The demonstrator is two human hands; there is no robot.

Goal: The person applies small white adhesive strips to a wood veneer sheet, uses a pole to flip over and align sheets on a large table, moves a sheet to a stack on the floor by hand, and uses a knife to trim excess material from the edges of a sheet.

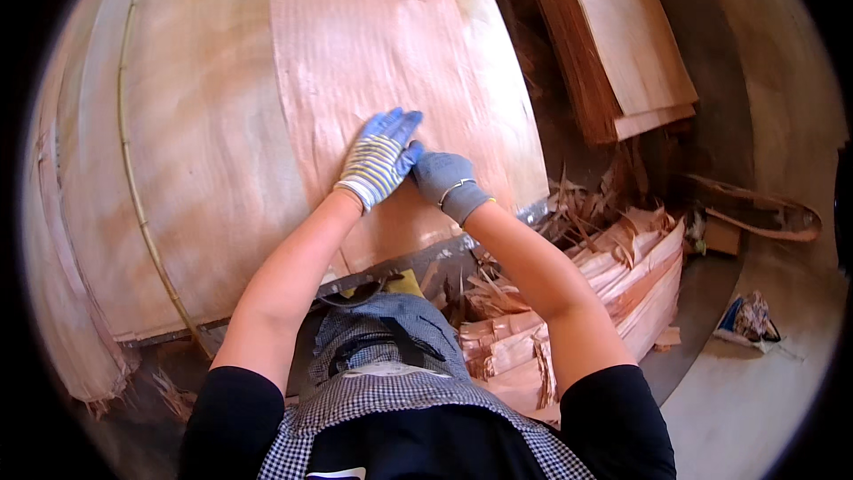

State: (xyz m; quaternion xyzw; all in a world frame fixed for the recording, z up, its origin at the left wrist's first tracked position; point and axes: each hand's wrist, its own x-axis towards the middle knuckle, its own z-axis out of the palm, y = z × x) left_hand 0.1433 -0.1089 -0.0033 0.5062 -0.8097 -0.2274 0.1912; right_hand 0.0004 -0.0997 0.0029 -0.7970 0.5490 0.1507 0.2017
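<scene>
My left hand (378,160), in a striped glove with blue fingers, lies flat with fingers stretched on a pinkish sheet of wood veneer (373,44). Right beside it, touching near its thumb, my right hand (447,185) in a grey glove has its fingers curled down against the same sheet. Whatever those fingers may hold is hidden beneath the hand. The sheet overlaps a wider, paler veneer (204,124) on its left, and both lie over a broad work surface.
A thin bamboo stick (133,178) runs lengthwise over the veneer at left. Stacked veneer sheets (622,27) stand at the far right. Torn veneer scraps (613,276) pile up near my right arm. A small bundle (749,320) lies on the floor at right.
</scene>
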